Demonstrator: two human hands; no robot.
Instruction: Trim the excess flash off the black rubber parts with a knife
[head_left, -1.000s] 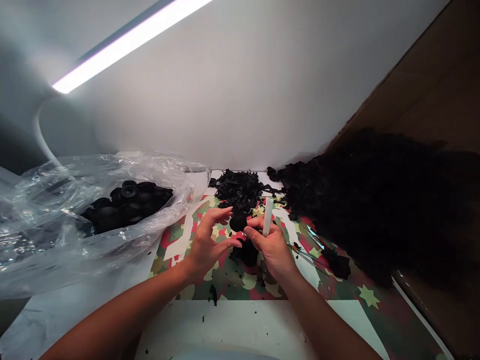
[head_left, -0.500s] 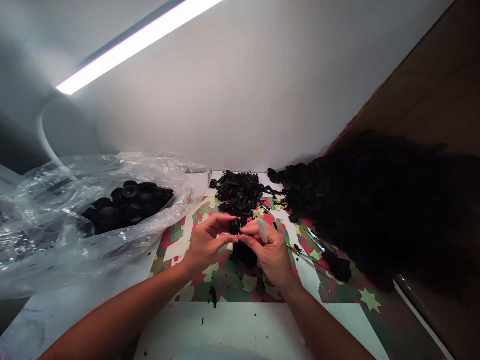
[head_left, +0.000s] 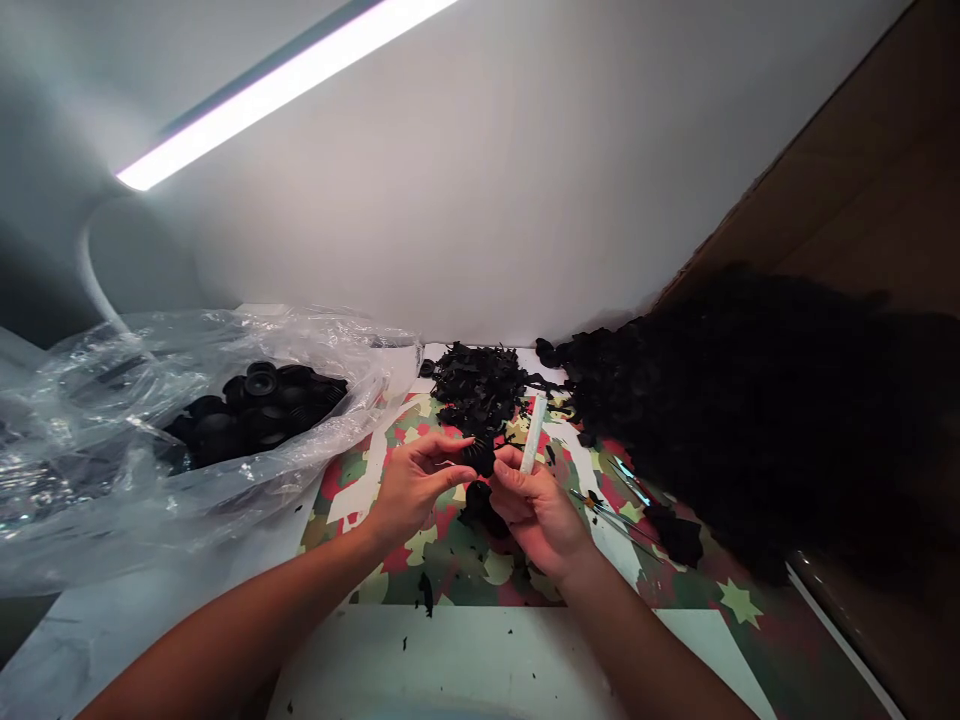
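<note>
- Where the view begins, at 6 o'clock, a white tabletop [head_left: 465,655] carries a few black crumbs, and both forearms cross it from the bottom edge.
- Beyond it lies a camouflage-patterned mat with pale stars [head_left: 739,592], printed in green, red and cream and strewn with black shavings.
- Over the middle of the mat the left hand [head_left: 409,487] and the right hand [head_left: 538,512] meet, fingertips close together.
- The left hand pinches a small black ribbed rubber disc [head_left: 478,456] between thumb and fingers. The disc is held clear of the mat, matte, with fine ridges fanning around its rim.
- The right hand is curled tight around a slim white stick [head_left: 533,430], which juts from the fist toward 12 o'clock. Its thumb sits just beside the disc, at the disc's 4 o'clock.
- Beneath the hands a dark lump [head_left: 480,505] rests on the mat, too shadowed to make out.
- At 3 o'clock from the hands lie thin metal blades [head_left: 615,515]; which tool they belong to cannot be told.
- At 9 o'clock a crumpled clear plastic bag [head_left: 112,500] holds black round caps [head_left: 255,400].
- At 12 o'clock sits a heap of black trimmings [head_left: 480,380], and at 2 o'clock a large black mound [head_left: 750,420] lies against a brown board [head_left: 862,180].
- Farthest off stands a white wall [head_left: 487,200], with a lit tube lamp [head_left: 285,85] at 11 o'clock.
</note>
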